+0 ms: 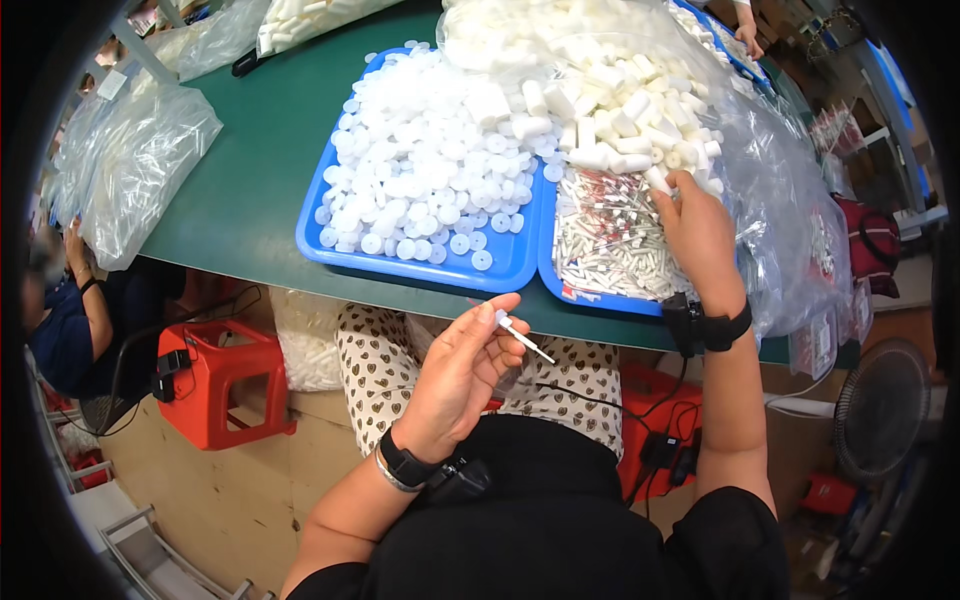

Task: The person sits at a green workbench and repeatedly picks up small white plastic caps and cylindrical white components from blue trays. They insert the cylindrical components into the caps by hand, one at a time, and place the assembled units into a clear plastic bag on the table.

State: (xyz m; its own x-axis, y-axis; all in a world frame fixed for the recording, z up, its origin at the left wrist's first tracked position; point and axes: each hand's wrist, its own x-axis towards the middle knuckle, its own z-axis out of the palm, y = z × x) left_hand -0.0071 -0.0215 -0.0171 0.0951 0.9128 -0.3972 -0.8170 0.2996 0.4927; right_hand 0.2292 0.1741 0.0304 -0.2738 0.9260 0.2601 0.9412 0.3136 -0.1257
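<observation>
Between the thumb and fingers of my left hand (462, 362) is a thin white stick (532, 345) with a small whitish piece near its upper end. It is held above my lap, just off the table's front edge. My right hand (700, 235) reaches over the right tray, thumb and forefinger closed on a white foam cylinder (658, 180). Beneath that hand lie many thin white sticks (615, 240), some with red parts. Cream foam cylinders (640, 110) are heaped behind them. Translucent round discs (420, 160) fill the blue tray (320, 215) on the left.
Clear plastic bags (790, 215) lie right of the trays on the green table (235, 200); another bag (150, 170) hangs over its left edge. A red stool (225, 385) stands at lower left, a fan (880, 410) at right. Another person's arm (95, 310) shows at far left.
</observation>
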